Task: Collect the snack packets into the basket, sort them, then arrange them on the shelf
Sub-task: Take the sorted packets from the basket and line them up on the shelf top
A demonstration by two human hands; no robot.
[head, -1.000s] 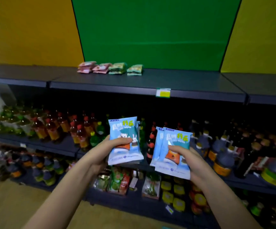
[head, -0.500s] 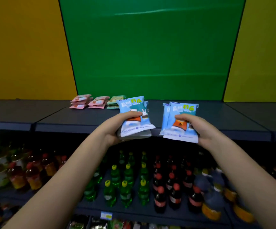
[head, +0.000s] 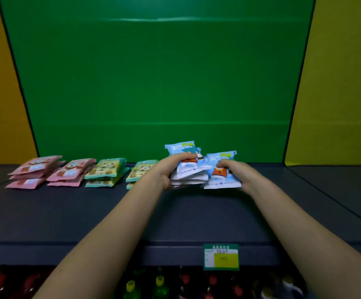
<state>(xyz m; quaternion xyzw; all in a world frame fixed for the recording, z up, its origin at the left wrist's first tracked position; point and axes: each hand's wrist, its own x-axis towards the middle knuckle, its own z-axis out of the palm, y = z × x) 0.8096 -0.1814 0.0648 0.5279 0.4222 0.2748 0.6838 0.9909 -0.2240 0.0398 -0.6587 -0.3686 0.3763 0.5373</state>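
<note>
My left hand (head: 168, 171) grips a stack of blue snack packets (head: 186, 167) low over the dark shelf (head: 89, 212), near its back. Beside it, my right hand (head: 238, 171) holds another small stack of blue packets (head: 220, 175), lower edge at the shelf surface. To the left lie two stacks of pink packets (head: 35, 171) (head: 69, 172) and two stacks of green packets (head: 106, 171) (head: 140, 170), in a row along the back. My left wrist hides part of the right-hand green stack. No basket is in view.
A green back panel (head: 153, 83) rises behind the shelf, with yellow panels on both sides. A green and yellow price tag (head: 221, 256) hangs on the shelf's front edge. Bottles (head: 160, 285) stand on the shelf below.
Both hands have carried the blue packets up from in front of the bottle shelves and forward onto the top shelf, right of the green stacks. The view has risen to the top shelf.
</note>
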